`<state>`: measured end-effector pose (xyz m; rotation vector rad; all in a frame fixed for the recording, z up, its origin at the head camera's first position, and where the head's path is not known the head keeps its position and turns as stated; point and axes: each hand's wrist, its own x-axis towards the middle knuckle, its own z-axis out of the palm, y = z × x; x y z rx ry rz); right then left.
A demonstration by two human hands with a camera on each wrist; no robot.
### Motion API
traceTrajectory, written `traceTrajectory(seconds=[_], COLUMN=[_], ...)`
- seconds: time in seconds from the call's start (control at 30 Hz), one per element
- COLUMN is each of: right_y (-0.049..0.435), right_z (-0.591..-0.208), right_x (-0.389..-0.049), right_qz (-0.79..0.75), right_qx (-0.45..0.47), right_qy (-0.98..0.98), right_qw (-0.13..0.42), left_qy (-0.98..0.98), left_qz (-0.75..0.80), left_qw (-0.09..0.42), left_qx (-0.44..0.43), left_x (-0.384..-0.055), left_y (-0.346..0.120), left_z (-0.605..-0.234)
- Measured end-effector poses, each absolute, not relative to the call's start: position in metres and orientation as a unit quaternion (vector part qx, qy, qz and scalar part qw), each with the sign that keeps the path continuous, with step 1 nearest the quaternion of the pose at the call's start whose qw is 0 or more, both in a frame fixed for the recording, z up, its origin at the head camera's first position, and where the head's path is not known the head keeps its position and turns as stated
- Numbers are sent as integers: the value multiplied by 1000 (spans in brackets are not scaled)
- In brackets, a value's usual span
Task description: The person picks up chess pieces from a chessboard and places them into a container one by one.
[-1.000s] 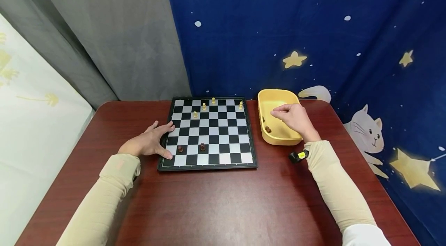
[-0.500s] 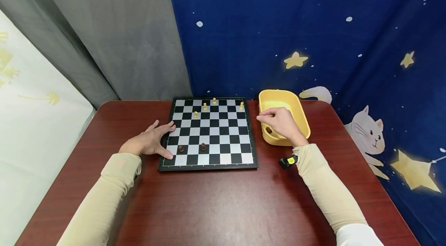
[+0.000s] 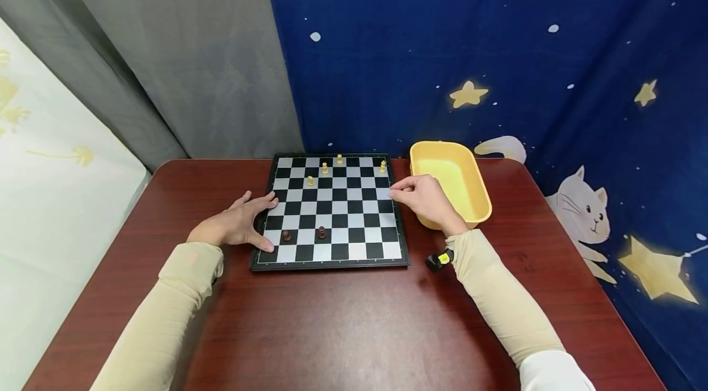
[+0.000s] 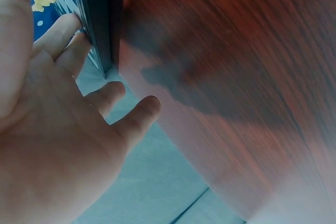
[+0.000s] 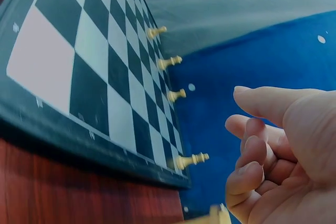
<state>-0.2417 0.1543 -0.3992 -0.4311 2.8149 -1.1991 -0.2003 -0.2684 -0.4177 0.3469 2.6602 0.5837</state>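
Steady the square black-and-white checkered chessboard (image 3: 354, 209), flat on the reddish-brown wooden table (image 3: 354, 317), with the spread left hand (image 3: 235, 225) at its left edge, grasping nothing. With the right hand (image 3: 426, 195), loosely bent and apparently empty near the right edge, best approach the four small pale-yellow chess pieces (image 3: 383, 167) or two dark-brown chess pieces (image 3: 321, 232) from above and pinch singly, without nudging neighbours. Avoid bumping the yellow plastic bin (image 3: 459, 185) just beside the board.

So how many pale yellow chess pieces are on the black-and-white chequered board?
4: one piece at the far edge of the board; a second and a third diagonally nearer, leftward; a fourth near the far right corner. None seems hidden.
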Motion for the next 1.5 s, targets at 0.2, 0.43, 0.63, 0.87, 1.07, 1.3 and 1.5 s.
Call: traceTrajectory(seconds=[0.2,0.43,0.63,0.87,1.07,1.3,1.5], right_y=[139,127,120,111,101,88,76], right_z=[-407,-417,-421,-421,-417,-418,-421], right_x=[-240,-239,-235,-233,-230,-227,-228], right_qz=[-406,-400,-398,-392,-389,-383,-370], right_qx=[-132,-147,-157,-182,-208,-253,-288], right_qy=[903,903,902,900,893,880,873], right_qw=[43,50,60,65,87,126,136], left_qy=[948,948,948,949,950,948,948], left_qz=[216,214,212,207,202,209,212], left_qw=[194,197,193,194,197,193,198], left_qx=[133,128,135,137,133,140,135], left_x=[-201,-201,-200,-201,-200,-199,-200], left_y=[-268,-268,-269,-268,-270,-270,-270], left_z=[-418,-418,-417,-417,-418,-417,-418])
